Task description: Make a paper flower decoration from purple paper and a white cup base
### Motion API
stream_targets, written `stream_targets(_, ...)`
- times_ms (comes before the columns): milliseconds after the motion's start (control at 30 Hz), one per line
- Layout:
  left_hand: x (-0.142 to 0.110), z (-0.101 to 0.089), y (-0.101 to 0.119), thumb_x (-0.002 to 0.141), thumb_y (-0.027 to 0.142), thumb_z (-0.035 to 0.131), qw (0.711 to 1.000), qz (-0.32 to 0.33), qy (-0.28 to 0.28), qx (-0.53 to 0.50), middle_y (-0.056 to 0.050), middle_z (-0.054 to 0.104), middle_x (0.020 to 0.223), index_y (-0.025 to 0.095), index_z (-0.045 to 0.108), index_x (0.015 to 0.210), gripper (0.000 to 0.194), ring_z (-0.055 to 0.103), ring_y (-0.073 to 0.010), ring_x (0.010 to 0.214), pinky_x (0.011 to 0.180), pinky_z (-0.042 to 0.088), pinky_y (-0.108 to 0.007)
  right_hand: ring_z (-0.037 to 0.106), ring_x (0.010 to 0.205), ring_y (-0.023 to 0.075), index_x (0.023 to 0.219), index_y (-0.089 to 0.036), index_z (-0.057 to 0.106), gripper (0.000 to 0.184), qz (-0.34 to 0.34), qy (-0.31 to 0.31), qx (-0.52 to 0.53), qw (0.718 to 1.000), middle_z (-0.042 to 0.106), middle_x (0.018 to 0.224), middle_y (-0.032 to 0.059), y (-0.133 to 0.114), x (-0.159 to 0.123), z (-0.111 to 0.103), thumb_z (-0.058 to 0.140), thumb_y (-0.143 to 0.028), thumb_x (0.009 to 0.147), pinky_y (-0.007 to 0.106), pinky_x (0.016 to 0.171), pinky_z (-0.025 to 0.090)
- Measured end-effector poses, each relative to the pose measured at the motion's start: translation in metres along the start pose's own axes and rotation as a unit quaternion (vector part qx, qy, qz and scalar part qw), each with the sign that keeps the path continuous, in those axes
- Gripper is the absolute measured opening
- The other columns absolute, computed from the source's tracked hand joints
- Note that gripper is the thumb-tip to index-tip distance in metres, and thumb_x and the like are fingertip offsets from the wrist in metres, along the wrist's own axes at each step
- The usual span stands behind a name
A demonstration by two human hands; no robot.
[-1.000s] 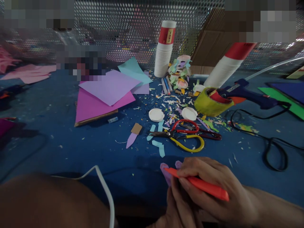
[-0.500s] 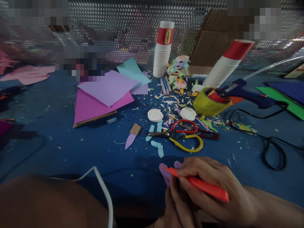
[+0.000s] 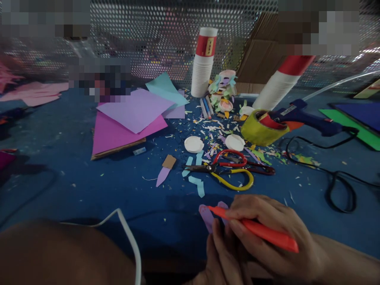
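Observation:
At the lower middle, an orange-red marker pen (image 3: 267, 234) is pinched in my right hand (image 3: 276, 225), its tip touching or just over a small purple paper cut-out (image 3: 206, 217). That cut-out has two rounded strips, with faint reddish marks near the end of the left one. The fingers of my left hand (image 3: 221, 253) close on its lower part, partly hidden beneath my right hand. Beyond my hands lie scissors (image 3: 225, 170) with one red and one yellow handle, light blue paper strips (image 3: 198, 186), and a purple pointed piece (image 3: 164, 174) with brown card on it.
Two white paper discs (image 3: 194, 144) lie amid paper scraps. Farther back are stacked paper cups (image 3: 202, 71), a yellow tape roll (image 3: 258, 128) and a blue glue gun (image 3: 311, 118) with a black cord (image 3: 329, 170). Coloured sheets (image 3: 130, 138) lie left; a white cable (image 3: 132, 237) runs nearby.
My right hand and the marker pen have shifted slightly to the right, the pen tip moving a little right and up over the purple cut-out. My left hand stays in place.

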State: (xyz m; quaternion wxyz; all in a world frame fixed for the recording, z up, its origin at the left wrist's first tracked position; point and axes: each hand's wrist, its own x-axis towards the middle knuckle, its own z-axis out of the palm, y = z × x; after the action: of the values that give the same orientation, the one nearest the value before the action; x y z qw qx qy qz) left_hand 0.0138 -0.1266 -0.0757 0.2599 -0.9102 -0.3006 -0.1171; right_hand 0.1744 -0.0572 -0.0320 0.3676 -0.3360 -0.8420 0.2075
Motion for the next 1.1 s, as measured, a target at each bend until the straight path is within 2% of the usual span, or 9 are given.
stream_targets(167, 0.002, -0.004, -0.012, 0.087, 0.019, 0.073, 0.998, -0.011, 0.05, -0.038, -0.009, 0.08, 0.097, 0.013, 0.07, 0.095, 0.01, 0.079, -0.0235, 0.086, 0.072, 0.063, -0.025, 0.071, 0.068, 0.0084, 0.096, -0.024, 0.061, 0.013, 0.055, 0.108, -0.06, 0.991, 0.071, 0.079, -0.0028, 0.007, -0.002, -0.006, 0.058, -0.013, 0.091, 0.016, 0.064, 0.056)
stream_targets(233, -0.004, 0.0, -0.007, 0.085, 0.016, 0.074, 0.997, -0.034, 0.045, -0.052, -0.012, 0.079, 0.103, 0.013, 0.07, 0.102, 0.017, 0.078, -0.0259, 0.089, 0.07, 0.064, -0.028, 0.069, 0.064, 0.0082, 0.097, -0.024, 0.062, 0.012, 0.066, 0.131, -0.068, 0.987, 0.069, 0.077, -0.0029, 0.011, -0.002, -0.009, 0.06, -0.014, 0.091, 0.017, 0.061, 0.056)
stream_targets(333, -0.014, 0.009, 0.006, 0.086, 0.016, 0.069, 0.993, -0.095, 0.006, -0.075, -0.017, 0.078, 0.108, 0.013, 0.071, 0.11, 0.025, 0.078, -0.0287, 0.084, 0.05, 0.059, -0.028, 0.069, 0.065, 0.0097, 0.1, -0.024, 0.064, 0.011, 0.074, 0.151, -0.088, 0.982, 0.069, 0.079, -0.0021, 0.017, -0.001, -0.016, 0.062, -0.018, 0.092, 0.02, 0.061, 0.055)
stream_targets(500, -0.015, 0.008, 0.003, 0.09, 0.023, 0.058, 0.972, -0.187, -0.035, -0.136, -0.022, 0.079, 0.093, 0.004, 0.07, 0.12, 0.038, 0.068, -0.0229, 0.048, 0.032, 0.044, -0.031, 0.068, 0.068, 0.0132, 0.1, -0.025, 0.064, 0.008, 0.111, 0.14, -0.118, 0.977, 0.071, 0.087, -0.0003, 0.028, 0.001, -0.03, 0.063, -0.024, 0.092, 0.025, 0.064, 0.053)
stream_targets(567, -0.007, -0.002, -0.013, 0.089, 0.021, 0.057, 0.977, -0.123, -0.052, -0.169, -0.02, 0.079, 0.092, 0.008, 0.072, 0.118, 0.035, 0.07, -0.0242, 0.055, 0.04, 0.048, -0.031, 0.068, 0.072, 0.0151, 0.1, -0.025, 0.064, 0.008, 0.116, 0.118, -0.136, 0.977, 0.071, 0.087, 0.0005, 0.032, 0.003, -0.036, 0.063, -0.026, 0.092, 0.027, 0.066, 0.053)
stream_targets(700, 0.021, -0.026, -0.054, 0.089, 0.018, 0.059, 0.97, 0.115, -0.093, -0.191, -0.02, 0.077, 0.095, 0.01, 0.073, 0.104, 0.022, 0.072, -0.0275, 0.075, 0.055, 0.054, -0.035, 0.069, 0.073, 0.0161, 0.101, -0.024, 0.064, 0.009, 0.118, 0.089, -0.156, 0.977, 0.072, 0.088, 0.0011, 0.039, 0.002, -0.049, 0.06, -0.027, 0.093, 0.028, 0.068, 0.054)
stream_targets(800, 0.043, -0.035, -0.086, 0.087, 0.014, 0.061, 0.959, 0.148, -0.095, -0.222, -0.007, 0.071, 0.07, 0.015, 0.068, 0.081, 0.009, 0.063, -0.0207, 0.059, 0.049, 0.047, -0.032, 0.072, 0.085, 0.0202, 0.106, -0.023, 0.064, 0.014, 0.08, 0.054, -0.211, 0.973, 0.075, 0.098, 0.0043, 0.044, -0.006, -0.055, 0.056, -0.025, 0.094, 0.032, 0.078, 0.056)
stream_targets(967, 0.065, -0.042, -0.13, 0.095, 0.016, 0.051, 0.972, -0.013, -0.122, -0.2, -0.005, 0.072, 0.082, 0.016, 0.069, 0.096, 0.018, 0.065, -0.0182, 0.074, 0.065, 0.048, -0.028, 0.074, 0.091, 0.0251, 0.116, -0.019, 0.063, 0.024, 0.052, -0.025, -0.275, 0.96, 0.074, 0.109, 0.0099, 0.058, -0.028, -0.06, 0.051, -0.028, 0.097, 0.037, 0.077, 0.058)
stream_targets(1100, 0.073, -0.039, -0.146, 0.097, 0.021, 0.048, 0.963, -0.095, -0.147, -0.206, -0.007, 0.072, 0.092, 0.016, 0.071, 0.1, 0.024, 0.064, -0.0196, 0.087, 0.077, 0.046, -0.03, 0.073, 0.092, 0.0271, 0.12, -0.018, 0.062, 0.028, 0.032, -0.04, -0.306, 0.951, 0.073, 0.11, 0.0115, 0.063, -0.036, -0.062, 0.053, -0.028, 0.096, 0.041, 0.075, 0.059)
